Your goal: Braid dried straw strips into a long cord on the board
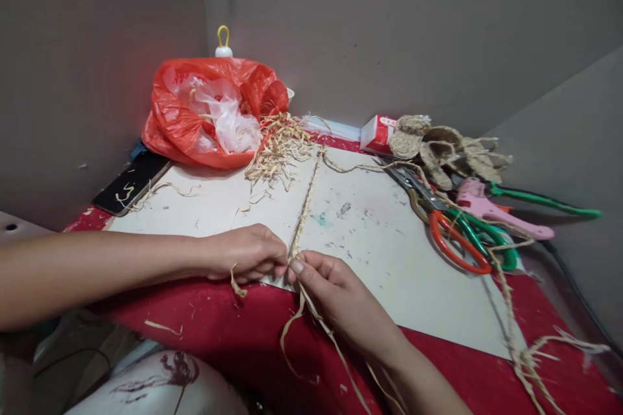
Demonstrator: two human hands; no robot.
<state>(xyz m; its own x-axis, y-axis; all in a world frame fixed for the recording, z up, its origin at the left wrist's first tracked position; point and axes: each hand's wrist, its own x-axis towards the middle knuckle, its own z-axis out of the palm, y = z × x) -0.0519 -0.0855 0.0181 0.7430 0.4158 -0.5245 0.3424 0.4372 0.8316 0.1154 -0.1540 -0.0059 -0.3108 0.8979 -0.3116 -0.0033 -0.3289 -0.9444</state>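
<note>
A thin braid of pale dried straw (306, 207) runs from the back of a white board (379, 259) down to my hands. My left hand (253, 253) is closed at the braid's near end, with a short straw strip hanging below its fingers. Beside it my right hand (326, 275) pinches the same end between thumb and fingers. Loose straw strands (324, 324) trail from there over the board's front edge. A thin cord (360, 168) leads from the braid's far end toward the right.
A red plastic bag (168, 136) and straw scraps (277, 149) lie at the back, a phone (131, 185) at left. On the right are red-handled scissors (460, 246), green-handled scissors (509, 249), a pink glue gun (491, 207), woven pieces (433, 142) and a red-white box (377, 133).
</note>
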